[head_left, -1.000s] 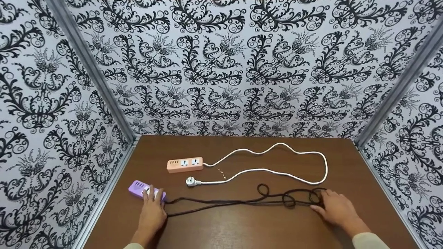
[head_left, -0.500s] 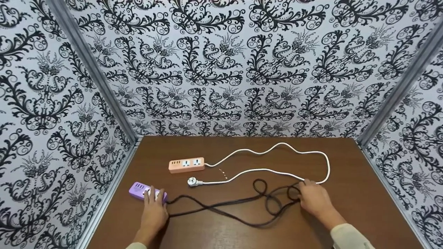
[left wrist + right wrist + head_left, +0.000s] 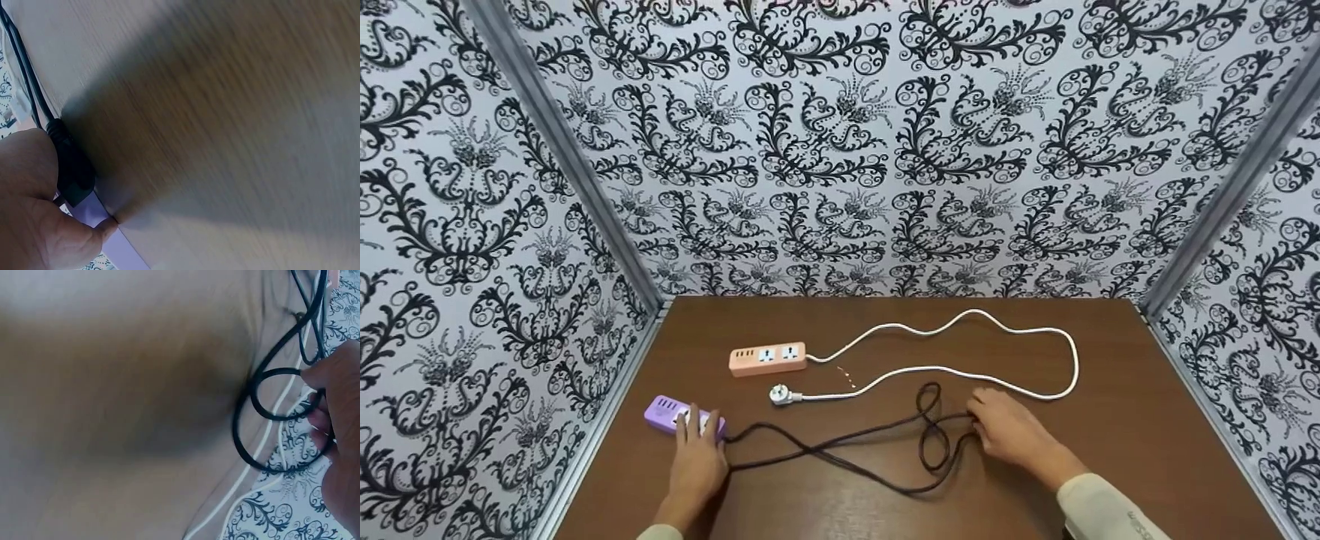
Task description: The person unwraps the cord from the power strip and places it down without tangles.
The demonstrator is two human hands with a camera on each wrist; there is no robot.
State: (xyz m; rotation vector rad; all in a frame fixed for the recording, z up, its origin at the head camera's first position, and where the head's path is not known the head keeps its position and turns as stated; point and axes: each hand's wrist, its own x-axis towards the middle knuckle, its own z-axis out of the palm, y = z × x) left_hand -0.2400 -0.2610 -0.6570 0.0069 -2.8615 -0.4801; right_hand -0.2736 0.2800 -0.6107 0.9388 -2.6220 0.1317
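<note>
In the head view my left hand (image 3: 696, 466) grips the near end of a purple power strip (image 3: 663, 413), its fingers laid over the sockets. The left wrist view shows a black plug (image 3: 76, 169) held in that hand beside the strip (image 3: 121, 250), with the thumb against the strip's side. A black cord (image 3: 911, 491) runs from there across the table, crossing itself and forming small loops. At its right end my right hand (image 3: 1012, 431) pinches the cord; in the right wrist view, loops of black cord (image 3: 235, 422) hang from thumb and fingers.
Farther back on the brown table (image 3: 885, 517) lies an orange power strip (image 3: 766, 363). Its white cord (image 3: 1076, 360) makes a wide loop ending in a white plug (image 3: 781, 394), just beyond my right hand. Patterned walls (image 3: 840, 150) stand behind and at both sides.
My right hand has moved left with the black cord's looped end, so the cord has gone slack, bowing and crossing itself. The left hand stays on the purple power strip.
</note>
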